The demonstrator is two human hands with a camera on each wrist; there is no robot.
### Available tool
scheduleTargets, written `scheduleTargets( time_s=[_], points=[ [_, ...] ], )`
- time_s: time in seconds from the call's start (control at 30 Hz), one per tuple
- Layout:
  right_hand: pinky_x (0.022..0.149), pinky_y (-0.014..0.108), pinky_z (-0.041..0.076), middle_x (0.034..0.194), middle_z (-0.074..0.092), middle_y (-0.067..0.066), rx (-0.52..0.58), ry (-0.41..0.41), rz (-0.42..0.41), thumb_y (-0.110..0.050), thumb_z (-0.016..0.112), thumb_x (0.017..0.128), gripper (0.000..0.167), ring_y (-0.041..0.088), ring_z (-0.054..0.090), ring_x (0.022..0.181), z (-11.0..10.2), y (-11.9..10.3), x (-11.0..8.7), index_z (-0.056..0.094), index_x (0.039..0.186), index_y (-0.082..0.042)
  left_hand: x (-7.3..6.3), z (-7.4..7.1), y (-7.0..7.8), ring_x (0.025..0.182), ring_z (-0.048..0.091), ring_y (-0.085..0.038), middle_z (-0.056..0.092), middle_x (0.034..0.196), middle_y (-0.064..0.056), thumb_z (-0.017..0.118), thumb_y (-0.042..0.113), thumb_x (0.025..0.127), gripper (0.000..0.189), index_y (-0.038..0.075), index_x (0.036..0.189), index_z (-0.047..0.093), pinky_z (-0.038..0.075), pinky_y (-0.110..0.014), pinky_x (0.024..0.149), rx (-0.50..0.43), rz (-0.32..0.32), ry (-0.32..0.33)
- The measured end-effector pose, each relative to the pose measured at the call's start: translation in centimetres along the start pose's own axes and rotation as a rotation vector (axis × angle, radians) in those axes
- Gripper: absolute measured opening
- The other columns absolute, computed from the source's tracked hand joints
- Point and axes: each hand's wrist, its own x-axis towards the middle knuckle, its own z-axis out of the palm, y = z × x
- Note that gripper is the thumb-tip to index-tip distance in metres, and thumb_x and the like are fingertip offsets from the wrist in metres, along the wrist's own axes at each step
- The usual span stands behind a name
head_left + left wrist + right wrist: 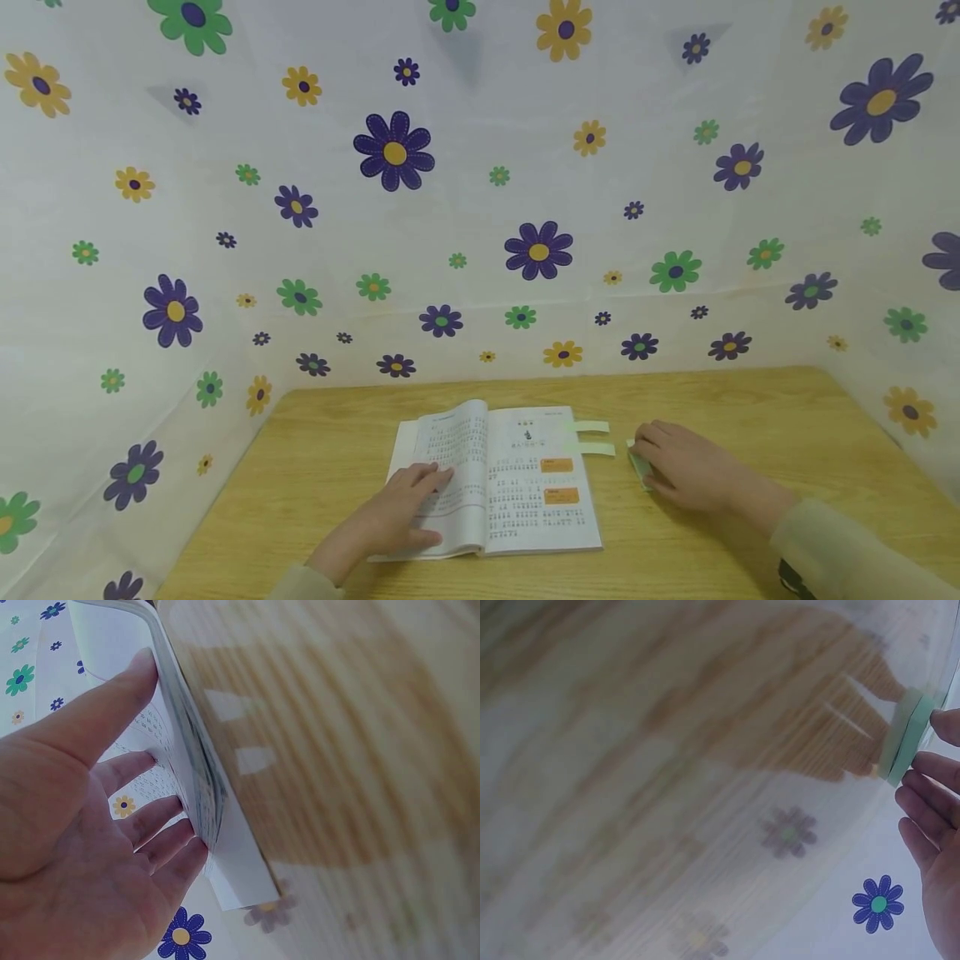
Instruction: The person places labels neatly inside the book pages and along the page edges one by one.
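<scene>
A book (536, 517) lies open on the wooden table, its left pages bulging up near the spine. My left hand (401, 508) rests on the left page with fingers spread. In the left wrist view, the thumb and fingertips of that left hand (90, 825) lie against the page. To the right of the book, my right hand (686, 467) holds a small pale green sticky note pad (640, 467) at the table surface. The right wrist view shows the pad (906, 739) at the thumb and fingertips of the right hand (941, 802). Its far side is partly hidden.
Two pale green sticky strips, an upper one (592, 426) and a lower one (596, 449), stick out from the book's right edge. Flower-printed white sheeting (465, 208) hangs behind the table (750, 417) and along both sides.
</scene>
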Motion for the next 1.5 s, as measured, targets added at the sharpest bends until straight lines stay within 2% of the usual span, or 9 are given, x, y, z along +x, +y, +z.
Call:
scheduleTargets(
  time_s=[0.23, 0.43, 0.57, 0.77, 1.0, 1.2, 1.3, 1.5],
  points=[
    [0.1, 0.045, 0.061, 0.117, 0.066, 0.005, 0.019, -0.004, 0.014, -0.024, 0.078, 0.093, 0.036, 0.02, 0.062, 0.106, 0.0, 0.0, 0.1, 0.073, 0.124, -0.006, 0.0, -0.1, 0.1, 0.147, 0.043, -0.045, 0.043, 0.163, -0.022, 0.089, 0.026, 0.088, 0.083, 0.01, 0.158, 0.048, 0.043, -0.065, 0.12, -0.029, -0.017, -0.012],
    [0.1, 0.045, 0.061, 0.115, 0.066, 0.004, 0.042, 0.0, 0.029, -0.024, 0.079, 0.092, 0.036, 0.019, 0.062, 0.105, -0.2, 0.0, 0.1, 0.073, 0.123, -0.006, 0.1, 0.1, -0.1, 0.147, 0.044, -0.043, 0.043, 0.163, -0.021, 0.088, 0.028, 0.089, 0.083, 0.011, 0.159, 0.047, 0.044, -0.063, 0.12, 0.004, -0.008, -0.008],
    [0.098, 0.044, 0.061, 0.115, 0.066, 0.004, 0.053, -0.001, 0.028, -0.024, 0.079, 0.092, 0.036, 0.018, 0.062, 0.103, -0.4, -0.1, 0.1, 0.073, 0.122, -0.005, 0.1, 0.0, 0.0, 0.146, 0.044, -0.046, 0.043, 0.162, -0.023, 0.09, 0.025, 0.087, 0.084, 0.008, 0.157, 0.049, 0.044, -0.067, 0.118, -0.032, 0.0, -0.006],
    [0.098, 0.044, 0.061, 0.114, 0.066, 0.004, 0.077, -0.018, 0.041, -0.023, 0.079, 0.092, 0.036, 0.018, 0.062, 0.103, -0.2, -0.1, 0.1, 0.073, 0.122, -0.005, 0.0, 0.2, -0.1, 0.148, 0.044, -0.043, 0.043, 0.163, -0.021, 0.088, 0.027, 0.089, 0.083, 0.01, 0.159, 0.047, 0.044, -0.063, 0.12, -0.005, 0.0, -0.019],
    [0.093, 0.042, 0.062, 0.111, 0.067, 0.004, 0.074, 0.003, 0.024, -0.02, 0.08, 0.091, 0.033, 0.018, 0.063, 0.099, 0.0, 0.0, 0.4, 0.074, 0.12, -0.005, -0.1, -0.2, 0.2, 0.147, 0.044, -0.045, 0.044, 0.162, -0.023, 0.089, 0.026, 0.087, 0.084, 0.008, 0.158, 0.048, 0.043, -0.066, 0.119, -0.022, -0.011, -0.012],
    [0.094, 0.044, 0.063, 0.11, 0.068, 0.004, 0.08, -0.008, 0.035, -0.016, 0.078, 0.091, 0.031, 0.021, 0.066, 0.1, 0.4, 0.1, 0.3, 0.074, 0.119, -0.006, -0.1, -0.1, 0.1, 0.146, 0.044, -0.044, 0.043, 0.162, -0.022, 0.089, 0.027, 0.088, 0.084, 0.009, 0.159, 0.048, 0.043, -0.066, 0.12, -0.051, -0.02, -0.033],
    [0.095, 0.045, 0.063, 0.111, 0.07, 0.005, 0.08, -0.014, 0.049, -0.014, 0.078, 0.091, 0.029, 0.022, 0.067, 0.101, 0.1, 0.0, 0.5, 0.075, 0.119, -0.005, -0.1, 0.0, -0.1, 0.146, 0.044, -0.044, 0.043, 0.162, -0.023, 0.089, 0.027, 0.088, 0.084, 0.009, 0.159, 0.047, 0.044, -0.065, 0.119, -0.039, -0.005, -0.024],
    [0.094, 0.047, 0.063, 0.11, 0.073, 0.007, 0.089, -0.006, 0.063, -0.01, 0.077, 0.093, 0.026, 0.026, 0.07, 0.102, -0.7, -0.1, 0.9, 0.074, 0.118, -0.006, 0.1, -0.2, -0.1, 0.147, 0.043, -0.043, 0.043, 0.163, -0.021, 0.089, 0.027, 0.088, 0.085, 0.01, 0.159, 0.047, 0.043, -0.065, 0.12, -0.036, -0.014, -0.029]
  ],
)
